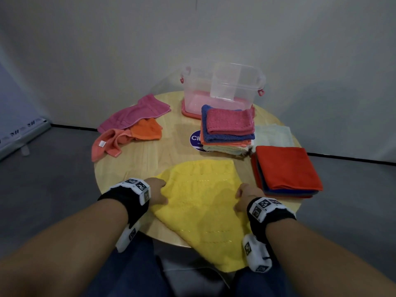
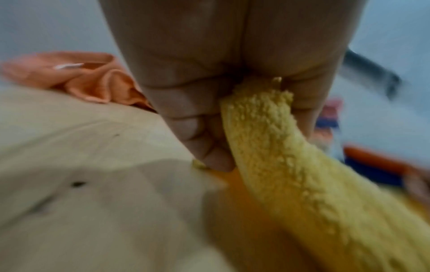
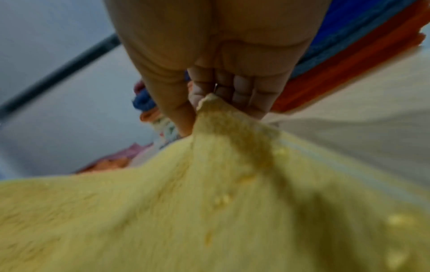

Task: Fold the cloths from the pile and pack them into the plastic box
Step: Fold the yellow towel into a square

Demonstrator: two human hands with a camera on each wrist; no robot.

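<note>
The plastic box [image 1: 221, 91] stands behind two folded stacks [image 1: 229, 130] (right side), unfolded pile [image 1: 132, 125] lying left.

The left hand [image 2: 223, 77] pinches the yellow cloth [image 2: 291, 174] between curled fingers [image 2: 186, 127] (seemingly its edge), above the table [image 2: 69, 147].

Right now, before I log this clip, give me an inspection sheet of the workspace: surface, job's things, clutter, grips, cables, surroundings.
Surface: round wooden table, a blue round sticker partly under a stack.
Job's things: yellow cloth spread at the near edge, partly hanging off; unfolded pile at far left; mixed folded stack; red-topped folded stack; pale folded cloth; clear plastic box, no cloths seen inside.
Clutter: nothing seen.
Grips: left hand and right hand each pinch an edge of the yellow cloth.
Cables: nothing seen.
Surroundings: grey wall, dark floor; person seated.
</note>
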